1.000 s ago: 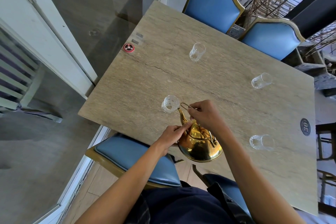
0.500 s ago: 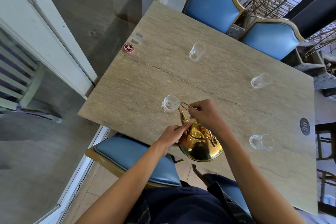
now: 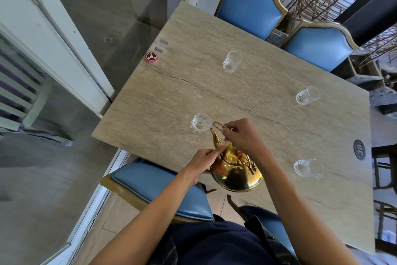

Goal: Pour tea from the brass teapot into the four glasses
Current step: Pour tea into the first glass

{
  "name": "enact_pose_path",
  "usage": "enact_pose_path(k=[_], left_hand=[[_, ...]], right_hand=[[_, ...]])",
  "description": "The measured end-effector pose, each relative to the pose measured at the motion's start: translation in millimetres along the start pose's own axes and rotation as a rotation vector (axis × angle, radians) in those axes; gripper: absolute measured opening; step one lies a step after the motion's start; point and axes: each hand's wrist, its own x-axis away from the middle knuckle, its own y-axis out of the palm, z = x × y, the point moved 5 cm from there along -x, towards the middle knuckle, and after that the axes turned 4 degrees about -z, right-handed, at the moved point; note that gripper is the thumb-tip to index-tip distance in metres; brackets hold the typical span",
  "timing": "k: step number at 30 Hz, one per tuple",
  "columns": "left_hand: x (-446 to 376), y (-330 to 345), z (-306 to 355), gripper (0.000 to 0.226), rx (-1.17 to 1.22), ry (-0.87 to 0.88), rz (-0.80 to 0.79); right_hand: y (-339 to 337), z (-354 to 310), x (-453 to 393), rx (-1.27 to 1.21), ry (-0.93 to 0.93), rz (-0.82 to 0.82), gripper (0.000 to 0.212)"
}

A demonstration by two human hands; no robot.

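A: What's nearest the camera?

B: Two bare forearms reaching out over a blue padded chair seat [image 3: 159,187]. The left hand [image 3: 204,160] is loosely curled, fingertips pressed on the lid area of the rounded, shiny brass teapot [image 3: 234,170]. The right hand [image 3: 243,136] is closed around the teapot's thin wire handle [image 3: 221,127].

A: And where is the teapot?

B: Tilted over the near edge of the pale stone counter [image 3: 214,88], its curved spout [image 3: 214,138] pointing at the rim of the nearest clear cut-glass tumbler [image 3: 200,124], just beside it. I cannot tell whether tea is flowing.

A: The other glasses?

B: One stands to the right [image 3: 308,168], near a dark round number plate [image 3: 359,149]. Farther off, one at the right [image 3: 308,95] and one toward the far side [image 3: 231,62], all well apart. A red round disc [image 3: 151,57] sits at the left edge, and two blue gold-trimmed chair backs [image 3: 250,9] stand beyond.
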Motion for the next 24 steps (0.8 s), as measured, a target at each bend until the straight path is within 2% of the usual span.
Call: enact_pose_path(k=[7,10,15,22,24], left_hand=[[1,-5,-3,0.064,0.002,-0.022,0.017],[-1,-11,-4,0.057,-0.004,-0.031,0.028],[-3,-25,-1,0.059,-0.008,-0.029,0.047],[-9,-39,8,0.041,-0.077,-0.019,0.074],[-11,-41,10,0.046,-0.106,-0.013,0.088]], right_hand=[[10,3,-3,0.025,0.006,0.008,0.024],[15,7,-6,-0.021,0.036,0.004,0.024],[27,15,-9,-0.123,0.099,0.003,0.027],[36,24,0,-0.202,0.155,0.062,0.026],[38,30,5,-0.240,0.186,0.081,0.029]])
